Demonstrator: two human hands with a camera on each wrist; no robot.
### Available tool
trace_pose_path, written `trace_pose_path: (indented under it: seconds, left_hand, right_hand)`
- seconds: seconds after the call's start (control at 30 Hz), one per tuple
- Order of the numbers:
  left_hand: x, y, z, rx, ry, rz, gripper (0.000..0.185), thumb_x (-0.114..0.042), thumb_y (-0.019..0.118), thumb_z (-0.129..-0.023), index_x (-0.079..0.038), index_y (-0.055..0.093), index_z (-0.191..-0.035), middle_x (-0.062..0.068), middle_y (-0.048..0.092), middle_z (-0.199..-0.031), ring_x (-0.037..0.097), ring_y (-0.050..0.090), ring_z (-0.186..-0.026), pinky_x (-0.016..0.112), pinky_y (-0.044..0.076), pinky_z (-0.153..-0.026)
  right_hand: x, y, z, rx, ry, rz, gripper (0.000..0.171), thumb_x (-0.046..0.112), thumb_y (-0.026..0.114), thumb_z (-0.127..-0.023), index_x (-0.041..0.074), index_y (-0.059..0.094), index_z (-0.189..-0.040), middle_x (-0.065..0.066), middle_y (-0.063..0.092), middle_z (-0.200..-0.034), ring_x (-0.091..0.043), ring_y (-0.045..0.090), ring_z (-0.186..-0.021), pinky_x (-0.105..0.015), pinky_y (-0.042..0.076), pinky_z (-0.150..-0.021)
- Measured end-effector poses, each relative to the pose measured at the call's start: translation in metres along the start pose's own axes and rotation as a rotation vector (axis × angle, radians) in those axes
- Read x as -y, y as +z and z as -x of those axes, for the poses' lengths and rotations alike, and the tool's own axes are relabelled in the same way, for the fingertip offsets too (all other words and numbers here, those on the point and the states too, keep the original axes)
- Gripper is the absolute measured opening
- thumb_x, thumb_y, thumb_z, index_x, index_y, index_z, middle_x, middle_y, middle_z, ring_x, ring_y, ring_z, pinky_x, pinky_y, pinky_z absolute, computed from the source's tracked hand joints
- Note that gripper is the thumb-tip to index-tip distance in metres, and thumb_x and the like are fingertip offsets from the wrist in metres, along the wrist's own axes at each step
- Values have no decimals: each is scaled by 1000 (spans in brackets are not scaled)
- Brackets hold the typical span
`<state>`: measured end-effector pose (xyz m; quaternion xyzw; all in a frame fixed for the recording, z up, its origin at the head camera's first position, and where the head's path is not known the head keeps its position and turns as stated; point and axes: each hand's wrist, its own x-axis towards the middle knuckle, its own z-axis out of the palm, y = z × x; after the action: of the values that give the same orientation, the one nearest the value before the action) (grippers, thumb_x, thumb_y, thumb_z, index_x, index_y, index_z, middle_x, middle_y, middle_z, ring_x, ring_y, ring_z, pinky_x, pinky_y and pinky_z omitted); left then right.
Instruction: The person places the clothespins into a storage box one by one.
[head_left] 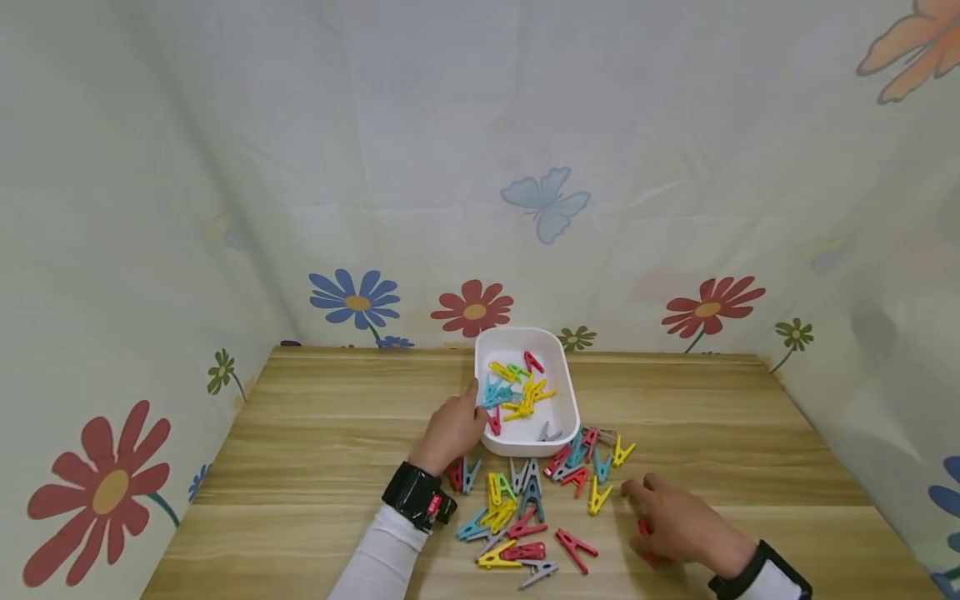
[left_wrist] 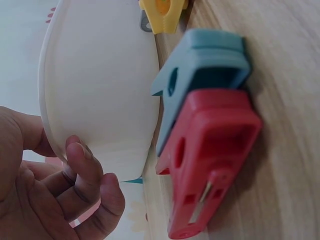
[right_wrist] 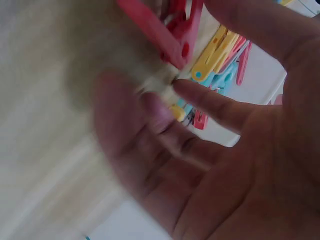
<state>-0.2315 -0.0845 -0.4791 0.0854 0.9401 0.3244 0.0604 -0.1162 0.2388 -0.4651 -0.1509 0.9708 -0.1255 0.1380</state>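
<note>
White plastic is the landmark here: a small white tub (head_left: pixel 525 342) sits toward the back of the wooden table (head_left: pixel 337 417), and it already holds roughly a dozen coloured clothes pegs (head_left: pixel 517 387) in yellow, blue, red and grey. More than that number, by my count, lie scattered on the wood just in front of the tub and to its front right, so I judge the sorting somewhat under halfway, with the loose pile (head_left: pixel 525 517) left to move. The left hand (head_left: pixel 450 429) rests against the tub's left wall, fingers curled round its rim as if steadying it; the left wrist view shows a red peg (left_wrist: pixel 210 160) and a blue peg (left_wrist: pixel 200 85) lying on the table just beside that wall. The right hand (head_left: pixel 678 525) lies well in front of the tub, to its right, fingers spread and relaxed over a red peg on the table (head_left: pixel 645 529); the blurred right wrist view does not show any grip.
</note>
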Motion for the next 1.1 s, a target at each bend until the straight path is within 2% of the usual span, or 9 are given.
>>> trace_pose_path:
  seconds: [0.23, 0.47, 0.63, 0.83, 0.9, 1.1]
  left_hand:
    - [1, -1, -1, -7, -4, 1, 61, -27, 48, -102, -2, 28, -154, 4, 48, -66, 19, 51, -51, 27, 39, -47]
    - [1, 1, -1, -9, 6, 6, 61, -25, 48, -101, -1, 28, -154, 3, 47, -64, 18, 50, -49, 27, 39, -46]
    - [1, 2, -1, -23, 23, -2, 61, -24, 49, -101, 0, 29, -153, 3, 47, -63, 17, 50, -50, 28, 39, -46]
    - [0, 1, 0, -25, 26, 4, 61, -23, 48, -101, 1, 28, -153, 3, 47, -63, 17, 49, -49, 28, 39, -46]
    - [0, 1, 1, -28, 27, 2, 61, -23, 48, -101, 1, 28, -153, 4, 47, -63, 17, 49, -49, 28, 39, -46]
    - [-1, 0, 1, -34, 29, -9, 60, -23, 48, -101, 1, 29, -153, 4, 47, -63, 17, 48, -49, 28, 38, -46]
  right_hand:
    - [-7, 4, 4, -6, -166, -37, 40, 10, 79, -73, 12, 60, -107, 4, 47, -79, -6, 41, -65, -24, 33, -56]
    - [-3, 1, 3, 37, -132, -62, 36, 8, 78, -74, 14, 61, -105, 4, 48, -81, -6, 42, -65, -24, 34, -56]
    - [3, -8, -2, 20, -106, -66, 38, 2, 75, -74, 12, 62, -108, 2, 49, -82, -9, 43, -65, -25, 36, -55]
    - [10, -20, -8, -1, -66, -46, 29, 3, 72, -83, 13, 64, -109, 2, 54, -85, -11, 47, -68, -25, 40, -57]
    - [11, -24, -9, -10, -85, -46, 26, 4, 71, -86, 12, 65, -110, 2, 55, -87, -10, 47, -68, -24, 40, -57]
    - [16, -37, -10, -81, -214, -10, 23, 4, 68, -86, 9, 66, -109, 3, 53, -86, -3, 44, -64, -20, 38, -54]
